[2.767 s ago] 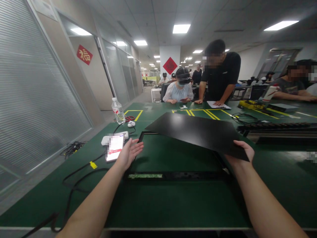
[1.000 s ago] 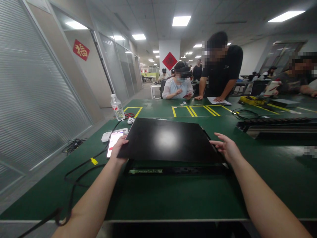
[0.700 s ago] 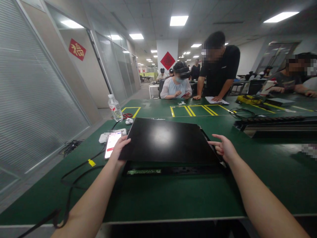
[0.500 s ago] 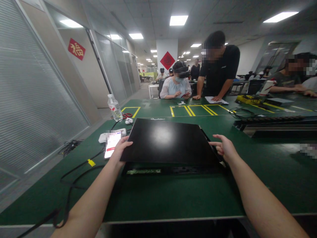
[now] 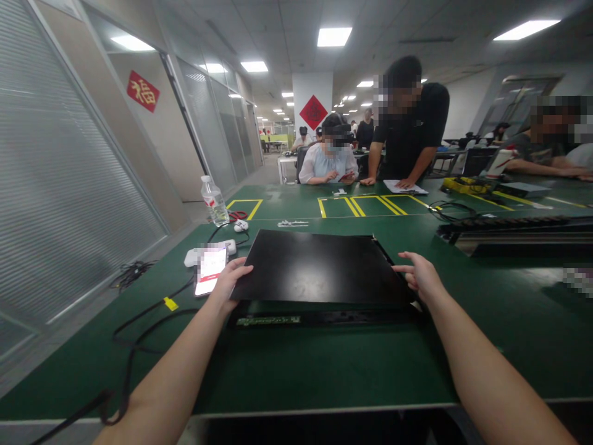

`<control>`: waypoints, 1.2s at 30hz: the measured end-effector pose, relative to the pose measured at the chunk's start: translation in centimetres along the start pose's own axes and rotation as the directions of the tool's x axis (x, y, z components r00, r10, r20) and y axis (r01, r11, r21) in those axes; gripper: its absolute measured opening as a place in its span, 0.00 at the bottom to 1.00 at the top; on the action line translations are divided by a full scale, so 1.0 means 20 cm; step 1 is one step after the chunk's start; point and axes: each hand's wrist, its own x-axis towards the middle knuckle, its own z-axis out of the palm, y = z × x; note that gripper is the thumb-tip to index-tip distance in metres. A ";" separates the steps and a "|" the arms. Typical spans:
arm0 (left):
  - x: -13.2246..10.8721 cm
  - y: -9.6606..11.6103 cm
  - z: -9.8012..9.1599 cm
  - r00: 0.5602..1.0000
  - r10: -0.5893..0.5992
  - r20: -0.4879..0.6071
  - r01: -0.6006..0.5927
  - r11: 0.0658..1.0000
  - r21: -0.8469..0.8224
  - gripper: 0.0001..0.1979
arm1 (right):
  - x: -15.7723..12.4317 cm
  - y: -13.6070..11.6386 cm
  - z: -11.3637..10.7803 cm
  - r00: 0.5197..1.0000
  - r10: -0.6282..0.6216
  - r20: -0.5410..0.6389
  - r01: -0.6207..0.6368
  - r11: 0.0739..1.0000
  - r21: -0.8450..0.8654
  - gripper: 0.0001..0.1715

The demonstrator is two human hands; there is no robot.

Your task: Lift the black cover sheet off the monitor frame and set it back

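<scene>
A glossy black flat panel, which looks like a display screen (image 5: 306,266), lies tilted over a dark frame (image 5: 343,317). A strip of green circuit board (image 5: 269,321) shows along the frame's near side. My left hand (image 5: 233,281) is closed on the panel's left edge, thumb on top and fingers partly hidden beneath. At the right edge, my right hand (image 5: 420,278) has its fingers apart, two stretched toward the frame's side and touching or nearly touching it; the others are bent. Beside my left hand lies a phone (image 5: 210,272) with a lit screen.
Black cables (image 5: 134,346) run across the green table (image 5: 324,377) at left. A water bottle (image 5: 215,203), red-handled tool (image 5: 238,216) and white case (image 5: 191,258) stand or lie beyond. Long black frames (image 5: 523,235) are stacked at right. Across the table, a person stands beside a seated one.
The far edge of the black panel has come down and lies flatter over the frame. My left hand has shifted slightly right with it; my right hand has barely moved.
</scene>
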 end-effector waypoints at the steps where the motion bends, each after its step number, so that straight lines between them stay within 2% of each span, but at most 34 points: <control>1: 0.00 0.00 0.00 1.000 -0.005 -0.001 0.005 1.000 0.003 0.23 | 0.00 0.00 0.00 1.000 -0.006 -0.001 0.006 1.000 0.000 0.17; 12: 0.00 -0.01 0.00 0.999 -0.035 -0.003 0.035 0.999 0.033 0.20 | 0.04 0.05 -0.01 0.993 -0.113 -0.029 0.109 0.987 -0.120 0.19; 17: 0.00 -0.02 0.01 0.999 -0.037 -0.004 0.037 0.998 0.051 0.18 | 0.06 0.08 -0.02 0.989 -0.147 -0.028 0.134 0.954 -0.270 0.21; 24: 0.01 -0.03 0.01 0.999 -0.031 -0.020 0.033 0.996 0.079 0.19 | 0.04 0.07 -0.02 0.971 -0.240 -0.025 0.193 0.835 -0.515 0.11; 31: -0.02 -0.03 0.02 0.999 -0.023 -0.037 0.027 0.993 0.113 0.17 | 0.03 0.06 -0.01 0.936 -0.350 0.018 0.287 0.736 -0.614 0.03; 36: -0.03 -0.02 0.04 0.999 -0.009 -0.051 0.014 0.994 0.109 0.15 | 0.03 0.06 -0.01 0.937 -0.346 0.033 0.290 0.724 -0.627 0.03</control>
